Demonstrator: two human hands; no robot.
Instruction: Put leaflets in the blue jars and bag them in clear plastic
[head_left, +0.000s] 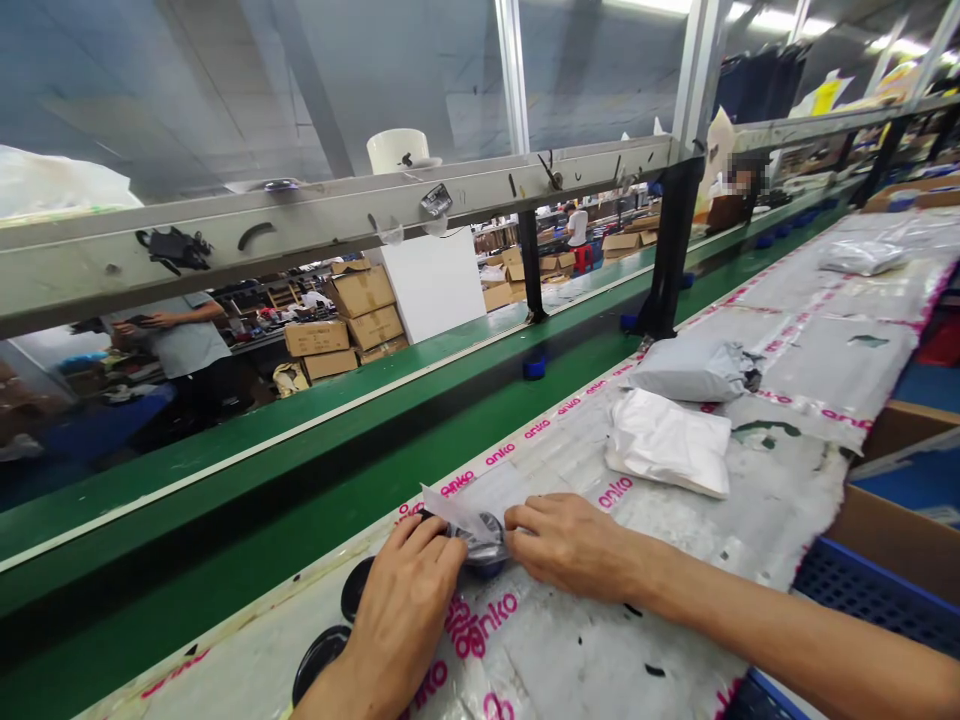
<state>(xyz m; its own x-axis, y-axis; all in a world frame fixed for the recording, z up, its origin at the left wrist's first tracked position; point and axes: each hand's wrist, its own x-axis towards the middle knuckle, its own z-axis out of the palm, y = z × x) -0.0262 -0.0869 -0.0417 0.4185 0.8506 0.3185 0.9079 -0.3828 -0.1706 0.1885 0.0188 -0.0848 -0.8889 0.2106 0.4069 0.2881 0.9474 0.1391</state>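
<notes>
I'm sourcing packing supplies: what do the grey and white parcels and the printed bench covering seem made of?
The grey parcel looks like matte plastic film, softly creased. The white parcel seems thin plastic or coated paper; hard to tell. The covering looks like glossy plastic sheeting, catching light.

The pink lowercase word "anko" repeats again and again on the plastic sheet covering the workbench. It reads largest at 6 o'clock in the view, then runs in a line along the sheet's edge toward 1 o'clock, growing smaller. It shows again at 3 o'clock along the sheet's other side. Other markings are too small to read.
</notes>
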